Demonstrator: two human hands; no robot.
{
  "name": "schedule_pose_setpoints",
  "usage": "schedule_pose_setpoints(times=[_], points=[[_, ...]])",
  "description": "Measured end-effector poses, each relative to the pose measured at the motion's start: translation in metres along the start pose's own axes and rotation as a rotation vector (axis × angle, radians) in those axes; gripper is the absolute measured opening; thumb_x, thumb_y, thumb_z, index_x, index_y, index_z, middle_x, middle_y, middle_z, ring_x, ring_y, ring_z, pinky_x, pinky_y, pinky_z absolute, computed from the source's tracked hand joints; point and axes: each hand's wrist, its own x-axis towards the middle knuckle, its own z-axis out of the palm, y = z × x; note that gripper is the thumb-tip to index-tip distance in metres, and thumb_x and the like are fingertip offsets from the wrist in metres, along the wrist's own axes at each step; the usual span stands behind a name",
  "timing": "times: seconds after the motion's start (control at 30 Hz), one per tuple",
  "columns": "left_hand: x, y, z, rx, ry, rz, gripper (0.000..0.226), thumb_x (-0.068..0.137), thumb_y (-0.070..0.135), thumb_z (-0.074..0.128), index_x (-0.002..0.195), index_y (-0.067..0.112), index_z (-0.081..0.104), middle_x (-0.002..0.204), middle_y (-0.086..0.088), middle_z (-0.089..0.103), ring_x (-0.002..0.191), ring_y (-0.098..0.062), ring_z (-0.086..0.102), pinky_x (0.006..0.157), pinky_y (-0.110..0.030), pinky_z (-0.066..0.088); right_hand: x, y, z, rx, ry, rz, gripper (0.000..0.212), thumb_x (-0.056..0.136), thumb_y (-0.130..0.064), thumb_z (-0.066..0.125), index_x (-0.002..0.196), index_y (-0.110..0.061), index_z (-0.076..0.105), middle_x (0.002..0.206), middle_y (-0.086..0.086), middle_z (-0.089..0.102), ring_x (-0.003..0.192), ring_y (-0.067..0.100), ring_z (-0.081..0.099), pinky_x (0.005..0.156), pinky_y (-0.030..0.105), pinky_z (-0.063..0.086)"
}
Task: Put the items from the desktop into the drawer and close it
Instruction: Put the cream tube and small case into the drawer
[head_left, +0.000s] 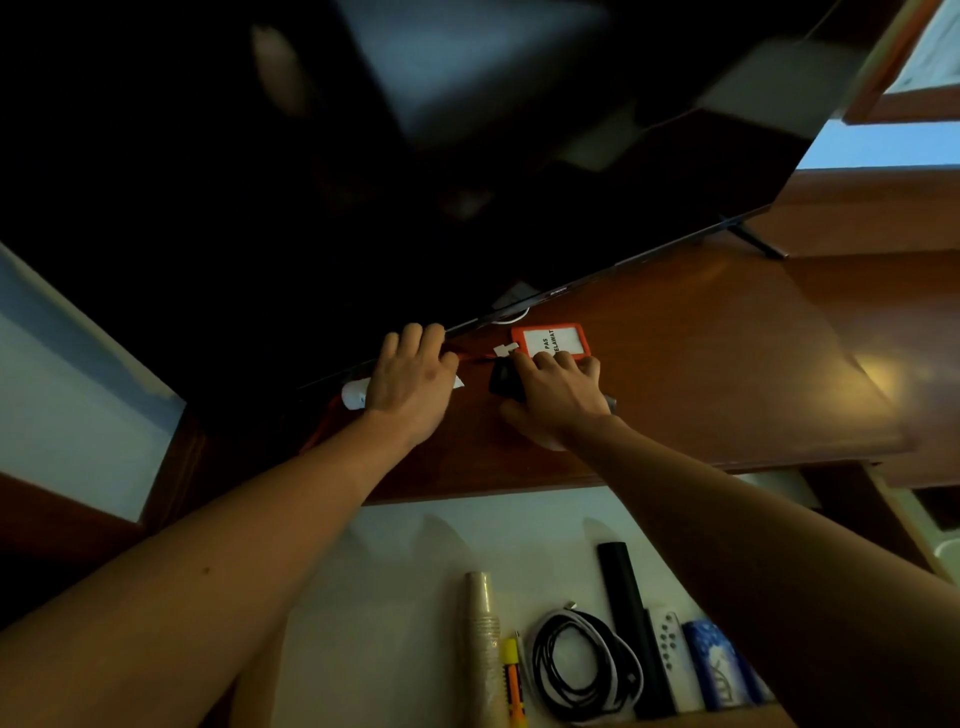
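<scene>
— So how far along is it?
— Partway. The drawer below both hands is open and already holds a cable and other things.
— And the rest?
— The left hand covers a white roll, grip unclear. The right hand presses a black object, loosely curled, just under the orange badge.

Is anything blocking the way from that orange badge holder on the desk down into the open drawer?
Nothing visible blocks it. The orange badge holder lies on the desk under the right hand, and the drawer stands open just below the desk's front edge. Cables and other items fill its right part, but the left floor looks bare.
</scene>
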Motion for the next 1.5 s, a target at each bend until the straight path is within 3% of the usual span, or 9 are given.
schedule_pose_setpoints(times=[0.27, 0.4, 0.7, 0.8, 0.9, 1.03, 1.13, 1.27, 1.5], points=[[-0.009, -0.025, -0.034, -0.545, 0.253, -0.377, 0.018, 0.092, 0.028, 0.066, 0.102, 0.014, 0.070, 0.106, -0.008, 0.054, 0.098, -0.030, 0.053, 0.080, -0.039, 0.042, -0.005, 0.005, -0.019, 0.017, 0.034, 0.021, 0.064, 0.091, -0.061, 0.043, 0.140, -0.021, 0.038, 0.127, 0.008, 0.058, 0.120, 0.032, 0.050, 0.101, 0.057, 0.031], [-0.010, -0.021, -0.049, -1.055, 0.268, -0.611, 0.018, 0.101, 0.024, 0.053, 0.110, 0.008, 0.058, 0.104, -0.003, 0.053, 0.092, -0.016, 0.057, 0.066, -0.010, 0.040, -0.006, 0.005, -0.032, 0.073, 0.079, 0.047, 0.061, 0.091, -0.059, 0.044, 0.139, -0.021, 0.039, 0.129, 0.009, 0.058, 0.122, 0.033, 0.049, 0.102, 0.057, 0.030], [-0.022, 0.009, -0.057, -1.651, 0.352, -1.019, 0.034, 0.106, 0.030, 0.042, 0.136, 0.015, 0.039, 0.111, -0.003, 0.058, 0.091, -0.011, 0.064, 0.075, -0.030, 0.057, -0.022, 0.003, -0.033, 0.141, 0.066, 0.079, 0.059, 0.090, -0.057, 0.045, 0.137, -0.022, 0.039, 0.128, 0.008, 0.058, 0.118, 0.033, 0.051, 0.102, 0.056, 0.031], [-0.022, 0.018, -0.057, -1.812, 0.286, -1.260, 0.033, 0.102, 0.043, 0.046, 0.114, 0.014, 0.055, 0.098, -0.007, 0.064, 0.080, -0.016, 0.067, 0.079, -0.044, 0.059, -0.029, 0.002, -0.029, 0.188, 0.063, 0.099, 0.057, 0.092, -0.055, 0.045, 0.136, -0.021, 0.039, 0.129, 0.009, 0.057, 0.119, 0.033, 0.051, 0.103, 0.057, 0.030], [-0.029, 0.032, -0.067, -1.930, 0.079, -1.462, 0.043, 0.100, 0.052, 0.045, 0.091, 0.012, 0.058, 0.079, -0.006, 0.065, 0.068, -0.019, 0.064, 0.070, -0.040, 0.053, -0.036, 0.004, -0.024, 0.257, 0.055, 0.104, 0.058, 0.092, -0.055, 0.044, 0.138, -0.020, 0.036, 0.132, 0.010, 0.055, 0.117, 0.034, 0.053, 0.099, 0.057, 0.037], [-0.050, 0.053, -0.066, -2.013, -0.194, -1.281, 0.045, 0.101, 0.052, 0.040, 0.098, 0.013, 0.060, 0.058, -0.009, 0.067, 0.058, -0.023, 0.065, 0.062, -0.035, 0.055, -0.052, 0.004, -0.016, 0.368, 0.038, 0.054, 0.060, 0.092, -0.052, 0.046, 0.142, -0.020, 0.033, 0.128, 0.010, 0.053, 0.099, 0.027, 0.058, 0.075, 0.039, 0.052], [-0.071, 0.061, -0.056, -1.805, -0.384, -0.946, 0.038, 0.100, 0.047, 0.048, 0.109, 0.013, 0.061, 0.074, -0.011, 0.061, 0.061, -0.020, 0.059, 0.055, -0.030, 0.049, -0.071, 0.004, -0.008, 0.393, -0.009, 0.039, 0.060, 0.092, -0.050, 0.048, 0.143, -0.022, 0.034, 0.112, 0.005, 0.052, 0.088, 0.019, 0.054, 0.065, 0.029, 0.045], [-0.094, 0.066, -0.051, -1.554, -0.571, -0.538, 0.039, 0.074, 0.019, 0.070, 0.108, 0.007, 0.056, 0.083, -0.007, 0.058, 0.069, -0.017, 0.056, 0.058, -0.029, 0.045, -0.095, 0.010, 0.005, 0.383, -0.109, 0.032, 0.057, 0.090, -0.052, 0.051, 0.139, -0.025, 0.039, 0.106, 0.000, 0.050, 0.088, 0.017, 0.051, 0.067, 0.029, 0.045], [-0.142, 0.060, -0.019, -1.231, -0.744, -0.201, 0.034, 0.059, 0.027, 0.064, 0.092, 0.021, 0.055, 0.084, -0.002, 0.068, 0.075, -0.018, 0.064, 0.067, -0.036, 0.049, -0.141, 0.023, 0.021, 0.345, -0.200, -0.043, 0.065, 0.086, -0.044, 0.057, 0.144, -0.022, 0.035, 0.121, 0.006, 0.050, 0.098, 0.028, 0.057, 0.075, 0.035, 0.048]])
